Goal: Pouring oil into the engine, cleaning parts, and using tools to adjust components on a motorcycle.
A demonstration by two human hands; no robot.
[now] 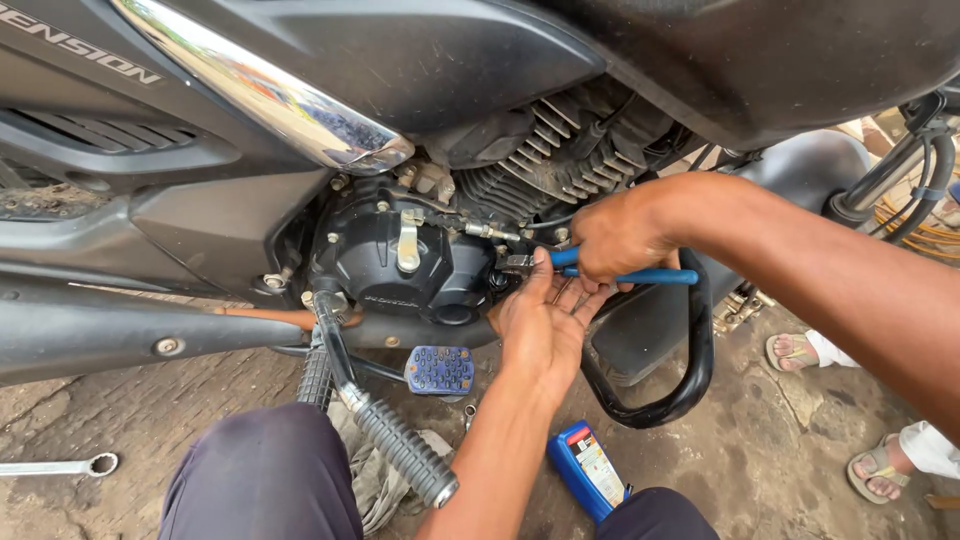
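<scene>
Nearest me, my two dark-trousered knees (262,478) frame a blue oil bottle (587,470) lying on the ground, with a rag (378,480) under the kick-starter lever (385,432) and a ring spanner (60,466) off to the left. Above these, my left hand (540,325) is cupped palm-up, fingers spread and gripping nothing, just below the plier nose. My right hand (618,238) is wrapped tight round the blue-handled pliers (600,268), whose tip bites a small fitting at the right edge of the black clutch cover (400,262), just past my left fingertips. I judge the grip wants to be square and steady, squeezed firmly and turned slowly, with the open palm held directly underneath. Behind that sit the cylinder fins (545,150) and a black crash guard (690,350); farther off, another person's sandalled feet (800,350).
</scene>
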